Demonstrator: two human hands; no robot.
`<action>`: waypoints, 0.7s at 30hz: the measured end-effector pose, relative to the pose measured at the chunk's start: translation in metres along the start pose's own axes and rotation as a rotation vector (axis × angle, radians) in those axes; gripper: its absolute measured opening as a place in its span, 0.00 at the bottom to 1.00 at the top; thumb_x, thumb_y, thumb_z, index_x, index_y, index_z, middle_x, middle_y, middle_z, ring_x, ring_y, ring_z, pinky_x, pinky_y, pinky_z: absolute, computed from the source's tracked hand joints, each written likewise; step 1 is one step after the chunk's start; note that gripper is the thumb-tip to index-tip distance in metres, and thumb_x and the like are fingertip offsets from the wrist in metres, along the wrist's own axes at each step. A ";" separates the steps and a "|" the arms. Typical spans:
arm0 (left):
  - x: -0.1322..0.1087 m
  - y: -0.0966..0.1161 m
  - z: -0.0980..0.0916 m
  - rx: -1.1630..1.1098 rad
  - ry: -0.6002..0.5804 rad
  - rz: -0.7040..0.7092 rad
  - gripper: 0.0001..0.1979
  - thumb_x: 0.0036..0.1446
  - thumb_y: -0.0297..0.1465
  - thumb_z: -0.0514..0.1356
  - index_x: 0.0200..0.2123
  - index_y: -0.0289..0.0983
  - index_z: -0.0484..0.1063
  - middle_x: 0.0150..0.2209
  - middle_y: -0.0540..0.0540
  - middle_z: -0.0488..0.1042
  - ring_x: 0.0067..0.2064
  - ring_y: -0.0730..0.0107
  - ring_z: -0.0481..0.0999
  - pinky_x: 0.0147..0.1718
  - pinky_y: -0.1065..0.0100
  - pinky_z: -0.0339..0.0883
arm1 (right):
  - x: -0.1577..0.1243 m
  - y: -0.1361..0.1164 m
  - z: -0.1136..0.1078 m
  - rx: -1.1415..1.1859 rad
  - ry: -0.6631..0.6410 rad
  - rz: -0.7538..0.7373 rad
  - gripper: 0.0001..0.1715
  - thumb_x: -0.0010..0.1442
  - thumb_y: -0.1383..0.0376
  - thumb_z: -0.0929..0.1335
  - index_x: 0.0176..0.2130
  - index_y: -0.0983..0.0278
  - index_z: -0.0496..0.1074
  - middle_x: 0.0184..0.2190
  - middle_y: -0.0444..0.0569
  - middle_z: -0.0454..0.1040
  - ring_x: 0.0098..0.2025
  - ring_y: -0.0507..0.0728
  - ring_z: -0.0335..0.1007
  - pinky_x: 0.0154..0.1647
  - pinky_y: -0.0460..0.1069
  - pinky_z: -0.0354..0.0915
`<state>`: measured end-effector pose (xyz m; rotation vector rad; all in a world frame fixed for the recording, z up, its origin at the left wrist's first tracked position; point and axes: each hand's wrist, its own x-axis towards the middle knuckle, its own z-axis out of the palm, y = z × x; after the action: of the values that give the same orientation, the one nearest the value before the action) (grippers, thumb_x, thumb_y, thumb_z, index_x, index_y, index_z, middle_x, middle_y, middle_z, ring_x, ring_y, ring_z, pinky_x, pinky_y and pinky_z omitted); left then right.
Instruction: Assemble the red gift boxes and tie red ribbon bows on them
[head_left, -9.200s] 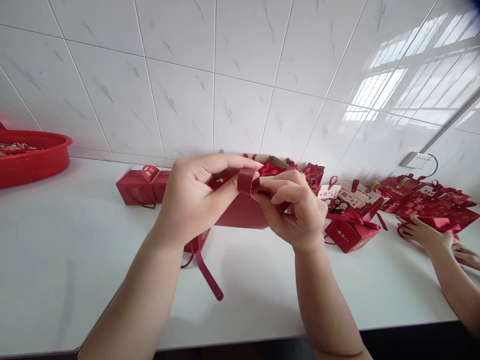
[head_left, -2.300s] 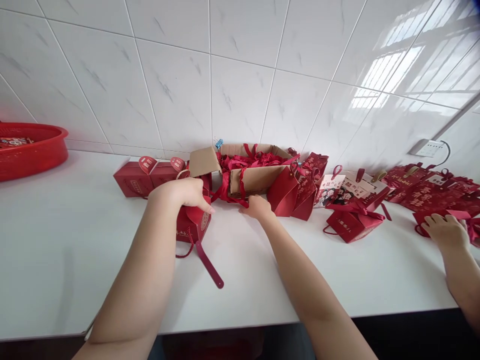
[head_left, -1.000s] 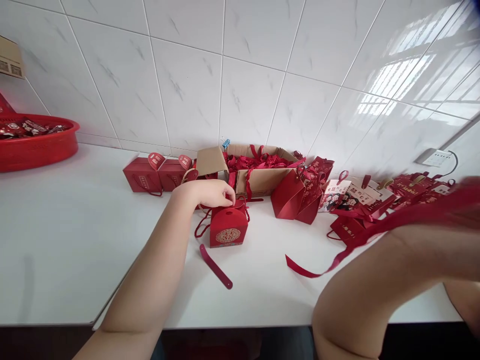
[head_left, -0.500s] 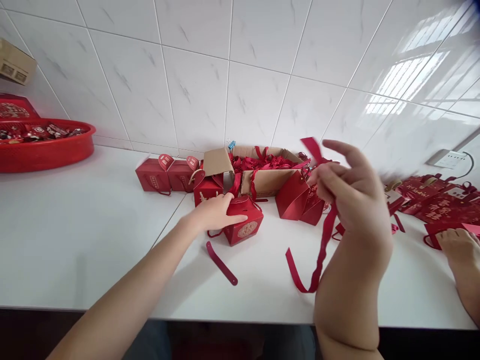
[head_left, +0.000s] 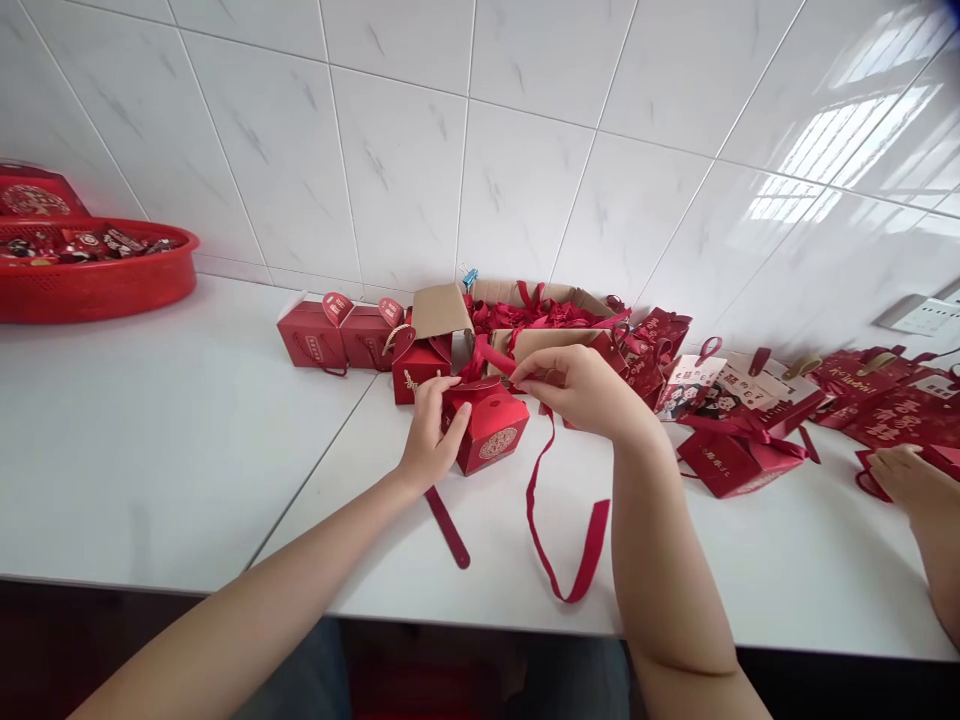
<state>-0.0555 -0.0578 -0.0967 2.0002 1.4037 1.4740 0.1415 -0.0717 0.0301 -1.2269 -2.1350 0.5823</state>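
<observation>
Red ribbon [head_left: 592, 552], red box [head_left: 492, 432], one in each of two hands [head_left: 435, 435] [head_left: 564, 385]

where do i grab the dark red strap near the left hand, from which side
The strap is probably best pinched across its narrow width at the rounded near end, coming from the front right. That end lies exposed on the white table, while the far end is close to the left hand, with the forearm to its left.
</observation>
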 end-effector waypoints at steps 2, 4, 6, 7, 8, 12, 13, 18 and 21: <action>-0.001 -0.005 0.000 -0.006 0.073 0.092 0.15 0.63 0.39 0.49 0.50 0.40 0.61 0.57 0.37 0.60 0.62 0.59 0.60 0.60 0.56 0.57 | 0.000 0.003 -0.003 -0.018 -0.045 0.024 0.10 0.57 0.67 0.66 0.36 0.61 0.78 0.32 0.46 0.78 0.30 0.53 0.72 0.30 0.49 0.67; -0.002 -0.007 -0.001 0.007 0.078 0.197 0.12 0.62 0.40 0.50 0.43 0.39 0.65 0.58 0.38 0.59 0.63 0.56 0.58 0.61 0.52 0.56 | -0.002 0.003 -0.009 -0.071 -0.135 0.052 0.11 0.57 0.66 0.67 0.38 0.61 0.79 0.32 0.46 0.79 0.29 0.53 0.72 0.28 0.48 0.67; -0.002 -0.007 -0.002 0.019 0.046 0.275 0.11 0.61 0.39 0.53 0.38 0.38 0.68 0.59 0.39 0.60 0.62 0.54 0.59 0.60 0.50 0.55 | -0.004 0.002 -0.015 -0.131 -0.222 0.063 0.11 0.56 0.66 0.68 0.38 0.61 0.80 0.32 0.46 0.79 0.30 0.53 0.72 0.29 0.48 0.66; -0.002 -0.006 -0.002 0.018 0.022 0.285 0.10 0.61 0.38 0.54 0.36 0.38 0.70 0.59 0.40 0.61 0.61 0.54 0.61 0.60 0.50 0.56 | -0.005 0.002 -0.018 -0.154 -0.253 0.065 0.11 0.55 0.65 0.69 0.38 0.61 0.80 0.33 0.46 0.80 0.31 0.54 0.72 0.30 0.48 0.66; -0.002 -0.005 -0.002 0.012 0.004 0.274 0.09 0.61 0.37 0.54 0.36 0.38 0.70 0.58 0.40 0.63 0.60 0.55 0.64 0.59 0.51 0.58 | -0.006 0.001 -0.020 -0.170 -0.277 0.067 0.11 0.55 0.65 0.69 0.38 0.61 0.80 0.34 0.46 0.80 0.32 0.54 0.73 0.31 0.48 0.67; -0.002 -0.001 0.000 -0.028 -0.013 0.196 0.06 0.61 0.33 0.56 0.35 0.38 0.71 0.50 0.42 0.70 0.53 0.60 0.71 0.56 0.55 0.63 | -0.006 0.002 -0.024 -0.154 -0.394 0.033 0.12 0.56 0.63 0.69 0.39 0.61 0.81 0.35 0.46 0.81 0.33 0.55 0.73 0.33 0.48 0.67; -0.002 0.000 0.000 -0.035 -0.008 0.189 0.06 0.60 0.33 0.56 0.35 0.38 0.72 0.50 0.43 0.70 0.53 0.60 0.71 0.56 0.55 0.63 | -0.005 0.003 -0.024 -0.137 -0.428 0.011 0.12 0.56 0.62 0.69 0.39 0.61 0.81 0.35 0.46 0.81 0.33 0.55 0.73 0.34 0.48 0.66; -0.002 0.000 0.000 -0.061 0.007 0.200 0.06 0.60 0.32 0.57 0.36 0.38 0.73 0.49 0.43 0.68 0.53 0.61 0.71 0.55 0.56 0.64 | -0.002 0.009 -0.024 -0.103 -0.514 -0.013 0.13 0.56 0.59 0.69 0.38 0.60 0.81 0.33 0.45 0.81 0.31 0.53 0.71 0.31 0.47 0.64; -0.002 0.000 0.000 -0.063 0.010 0.212 0.05 0.60 0.31 0.57 0.36 0.38 0.73 0.49 0.43 0.68 0.52 0.62 0.71 0.55 0.56 0.64 | 0.000 0.013 -0.024 -0.110 -0.569 0.048 0.15 0.55 0.56 0.70 0.38 0.61 0.81 0.33 0.46 0.81 0.31 0.53 0.71 0.30 0.47 0.63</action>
<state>-0.0550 -0.0594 -0.0978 2.1595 1.1628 1.5947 0.1660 -0.0642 0.0395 -1.2830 -2.6367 0.9338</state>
